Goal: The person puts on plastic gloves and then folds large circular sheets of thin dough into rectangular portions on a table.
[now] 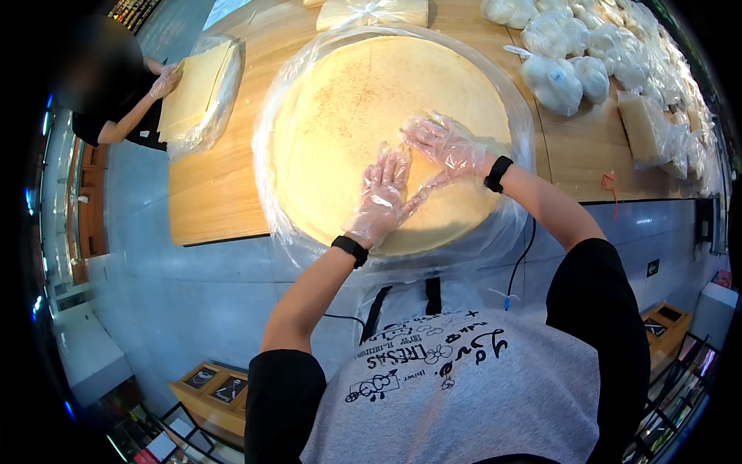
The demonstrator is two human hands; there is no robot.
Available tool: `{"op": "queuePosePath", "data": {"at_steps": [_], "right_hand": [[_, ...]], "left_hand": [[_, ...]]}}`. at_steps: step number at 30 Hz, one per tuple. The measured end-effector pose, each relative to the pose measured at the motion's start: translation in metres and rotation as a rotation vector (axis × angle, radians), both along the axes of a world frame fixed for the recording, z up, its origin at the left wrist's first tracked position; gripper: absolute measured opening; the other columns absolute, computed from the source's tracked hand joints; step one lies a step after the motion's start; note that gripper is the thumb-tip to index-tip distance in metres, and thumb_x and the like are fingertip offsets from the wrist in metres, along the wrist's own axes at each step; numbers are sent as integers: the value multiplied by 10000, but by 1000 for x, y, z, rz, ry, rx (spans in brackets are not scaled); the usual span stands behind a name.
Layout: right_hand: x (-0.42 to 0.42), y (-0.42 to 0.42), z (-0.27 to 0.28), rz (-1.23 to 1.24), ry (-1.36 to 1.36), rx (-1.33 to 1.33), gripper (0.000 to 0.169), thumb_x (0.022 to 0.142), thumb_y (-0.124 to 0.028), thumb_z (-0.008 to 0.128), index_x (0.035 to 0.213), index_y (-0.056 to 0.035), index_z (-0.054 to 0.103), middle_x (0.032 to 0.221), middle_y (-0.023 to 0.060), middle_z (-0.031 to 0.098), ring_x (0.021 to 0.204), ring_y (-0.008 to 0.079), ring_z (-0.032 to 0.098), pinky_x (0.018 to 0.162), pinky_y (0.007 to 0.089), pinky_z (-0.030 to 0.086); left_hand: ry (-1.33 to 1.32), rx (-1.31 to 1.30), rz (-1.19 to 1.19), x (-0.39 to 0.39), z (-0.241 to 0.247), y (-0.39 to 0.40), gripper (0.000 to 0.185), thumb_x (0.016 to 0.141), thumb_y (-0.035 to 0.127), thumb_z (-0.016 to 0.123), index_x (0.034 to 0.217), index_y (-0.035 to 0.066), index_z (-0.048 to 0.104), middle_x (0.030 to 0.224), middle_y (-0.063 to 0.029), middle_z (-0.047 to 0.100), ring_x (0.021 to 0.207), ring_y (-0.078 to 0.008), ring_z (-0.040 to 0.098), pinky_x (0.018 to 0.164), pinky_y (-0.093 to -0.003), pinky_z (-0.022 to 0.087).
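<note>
A broad, round, pale-yellow stack of what looks like thin flatbread (348,127) lies in front of me, browned in patches on top. Clear plastic sheeting (264,168) surrounds it and spills over the table's near edge. My left hand (382,200), in a clear disposable glove, rests palm down on its near part, fingers pointing away and thumb spread to the right. Farther back and to the right, my right hand (446,142), gloved likewise, lies flat on the surface with fingers pointing left. Neither hand grips anything. The thumbs come close together; whether they touch is unclear.
A wooden table (214,203) carries the stack. At left, another person's gloved hand (165,81) holds folded flat sheets (194,87) over plastic. A wrapped bundle (374,13) lies behind. Many bagged white goods (553,81) and a red string (607,182) are at right.
</note>
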State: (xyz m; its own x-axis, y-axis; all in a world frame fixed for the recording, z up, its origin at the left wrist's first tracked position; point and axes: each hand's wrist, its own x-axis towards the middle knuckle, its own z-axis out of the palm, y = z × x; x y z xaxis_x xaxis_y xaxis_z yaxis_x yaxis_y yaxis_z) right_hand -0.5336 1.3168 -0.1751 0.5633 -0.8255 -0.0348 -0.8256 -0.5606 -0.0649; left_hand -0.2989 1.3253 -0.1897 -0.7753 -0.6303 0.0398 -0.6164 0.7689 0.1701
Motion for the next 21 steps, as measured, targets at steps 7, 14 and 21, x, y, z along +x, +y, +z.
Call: {"op": "queuePosePath", "data": {"at_steps": [7, 14, 21], "right_hand": [[17, 7, -5, -61, 58, 15, 965, 725, -698, 548, 1409, -51, 335, 1501, 129, 242, 1378, 360, 223, 1096, 571, 144], [13, 7, 9, -79, 50, 97, 901, 798, -639, 511, 1433, -49, 268, 1510, 149, 210, 1391, 370, 174, 1112, 558, 102], [33, 14, 20, -348, -27, 170, 895, 814, -531, 572, 1473, -91, 155, 1525, 160, 153, 1401, 382, 129, 1126, 504, 109]], "left_hand": [[-127, 106, 43, -17, 22, -4, 850, 877, 601, 403, 1456, 15, 194, 1516, -216, 148, 1403, -378, 126, 1111, -503, 118], [65, 201, 22, 6, 19, -17, 955, 772, 541, 636, 1438, -1, 219, 1454, -233, 270, 1346, -393, 250, 1080, -461, 235], [354, 692, 204, 2, 38, -41, 832, 735, 301, 768, 1374, -16, 340, 1209, -230, 562, 1127, -305, 535, 937, -355, 425]]}}
